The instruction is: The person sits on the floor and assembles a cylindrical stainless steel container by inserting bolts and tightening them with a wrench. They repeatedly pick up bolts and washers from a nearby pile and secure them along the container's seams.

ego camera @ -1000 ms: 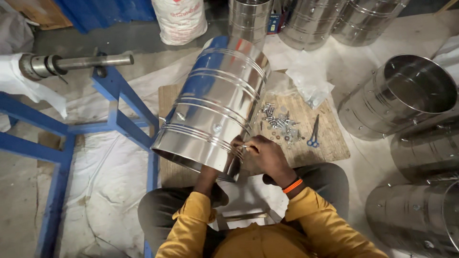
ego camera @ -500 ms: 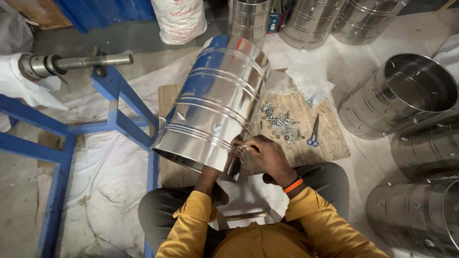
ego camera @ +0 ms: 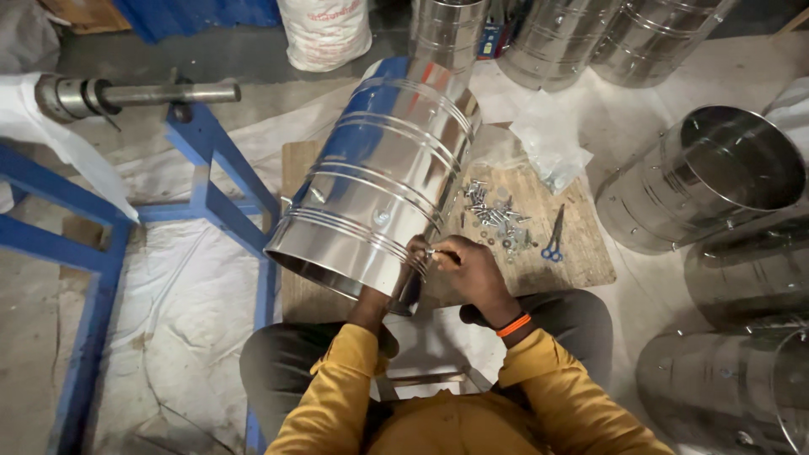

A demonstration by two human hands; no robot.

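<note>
The steel drum shell (ego camera: 379, 181) lies tilted on its side over the person's lap, its open near rim toward the body and its far end resting up on the blue metal frame (ego camera: 215, 173). It is thin polished sheet with pressed ribs round it, so it likely weighs little for its bulk but is slick, flexes if squeezed mid-wall, and has a raw rim that could cut; the ribs and the rolled rim look like the stiffest places to take hold of it, with a hand inside the mouth to steady it.

The left hand (ego camera: 371, 305) reaches in under the near rim and is mostly hidden by the wall, so I cannot tell how far it is closed or whether it holds anything. The right hand (ego camera: 468, 270) sits against the outside of the shell just beside that rim, fingers pinched shut on a small metal fastener (ego camera: 431, 252) held at the wall.

Just right of the drum, on a wooden board (ego camera: 581, 253), lie a scatter of bolts and nuts (ego camera: 497, 215) and blue-handled pliers (ego camera: 554, 236). Farther right of the drum stand other finished drum shells (ego camera: 699, 181), one open-mouthed; behind it, more shells and a white sack (ego camera: 324, 29). Left of the drum, a steel shaft (ego camera: 126, 93) lies across the frame.
</note>
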